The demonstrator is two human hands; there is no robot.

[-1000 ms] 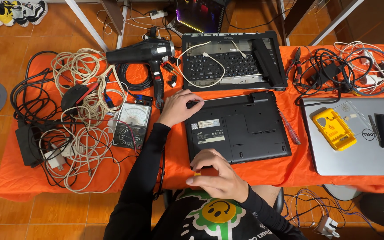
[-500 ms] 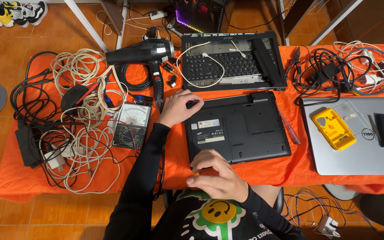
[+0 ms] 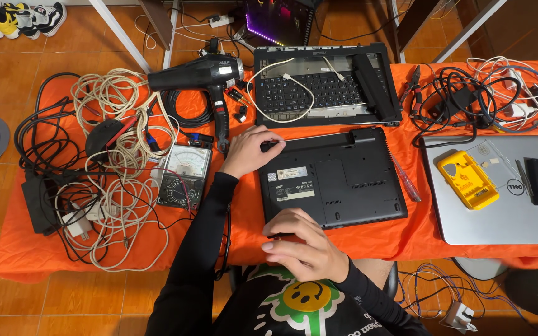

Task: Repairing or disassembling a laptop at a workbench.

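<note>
A black laptop (image 3: 344, 180) lies upside down on the orange-covered table (image 3: 244, 218), straight in front of me. My left hand (image 3: 247, 149) grips its far left corner, with the fingertips on the back edge. My right hand (image 3: 303, 246) curls over its near left edge, with the fingers bent down onto the rim. Both of my arms wear black sleeves. A red screwdriver (image 3: 406, 180) lies along the laptop's right side.
A stripped laptop base with a keyboard (image 3: 325, 87) lies behind. A black heat gun (image 3: 200, 71), an analogue multimeter (image 3: 185, 174) and tangled cables (image 3: 107, 155) fill the left. At the right are a silver laptop (image 3: 499, 211) with a yellow case (image 3: 468, 180), pliers (image 3: 415, 81) and more cables (image 3: 462, 99).
</note>
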